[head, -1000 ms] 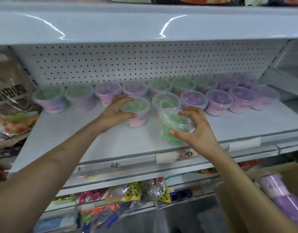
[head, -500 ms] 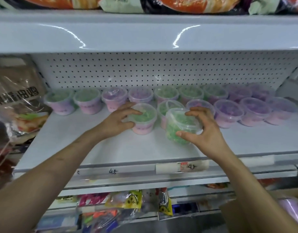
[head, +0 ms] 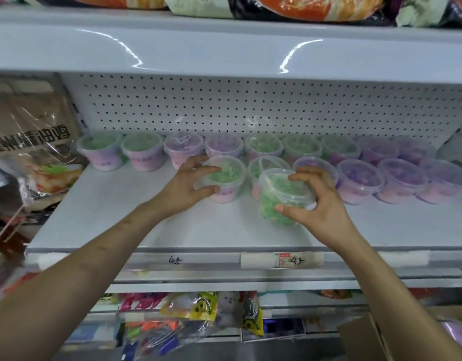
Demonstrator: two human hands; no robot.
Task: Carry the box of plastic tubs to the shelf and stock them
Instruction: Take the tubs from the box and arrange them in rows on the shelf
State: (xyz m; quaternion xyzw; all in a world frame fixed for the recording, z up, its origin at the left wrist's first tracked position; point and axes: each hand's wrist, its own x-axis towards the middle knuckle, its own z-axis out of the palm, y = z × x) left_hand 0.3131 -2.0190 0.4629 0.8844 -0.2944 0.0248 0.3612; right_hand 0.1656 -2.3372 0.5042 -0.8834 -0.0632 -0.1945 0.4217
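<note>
On the white shelf (head: 151,227) stand two rows of clear plastic tubs, some with green filling (head: 142,153) at the back left, some with purple (head: 360,179) at the right. My left hand (head: 184,187) grips a green-filled tub with a pink label (head: 226,178) standing upright in the front row. My right hand (head: 319,207) holds another green tub (head: 282,196) by its lid rim, tilted toward me, at the shelf's front middle. The cardboard box (head: 365,337) shows only as a corner at the bottom right.
A perforated white back panel (head: 250,108) closes the shelf. Large snack bags (head: 34,152) hang at the left. Bagged goods (head: 315,6) lie on the shelf above, small packets (head: 198,311) on the shelf below. Price tags (head: 282,260) line the front rail.
The view has tilted up slightly, so the box has dropped almost out of sight. Both hands keep their hold on their tubs, barely shifted on the shelf.
</note>
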